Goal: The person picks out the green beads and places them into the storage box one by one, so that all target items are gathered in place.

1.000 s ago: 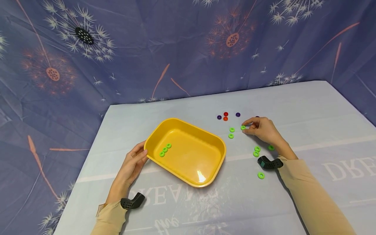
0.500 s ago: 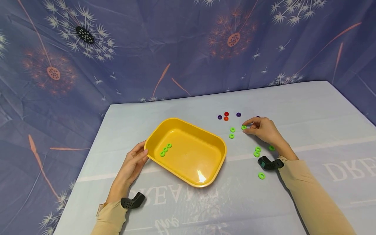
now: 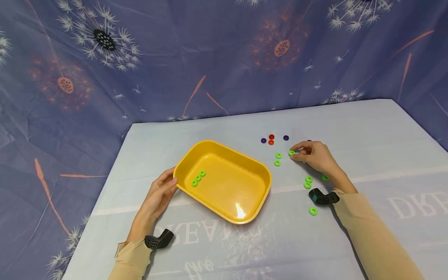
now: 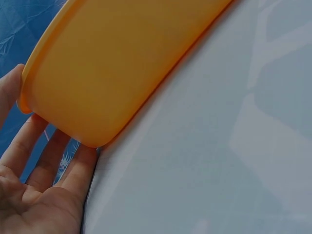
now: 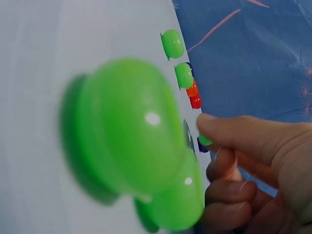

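A yellow plastic tray (image 3: pixel 241 155) rests on the table, with three small green rings (image 3: pixel 198 178) in a slanting row inside, toward its left end. My left hand (image 3: pixel 159 193) holds the tray's left corner. In the left wrist view its thumb (image 4: pixel 12 90) lies at the rim while the fingers (image 4: pixel 46 163) touch the outer wall below. Over the right half of the table, my right hand (image 3: pixel 315 156) pinches a green ring (image 3: pixel 292 153) between thumb and forefinger. In the right wrist view, the thumb mostly hides that ring (image 5: pixel 204 140).
Two green rings (image 3: pixel 278 159) lie between tray and right hand. Several others lie by the right wrist, including a green pair (image 3: pixel 308 182) and a single ring (image 3: pixel 313 211). Farther back are red and orange pieces (image 3: pixel 271 139) and purple pieces (image 3: pixel 286 137). A patterned curtain (image 3: pixel 224 58) hangs behind.
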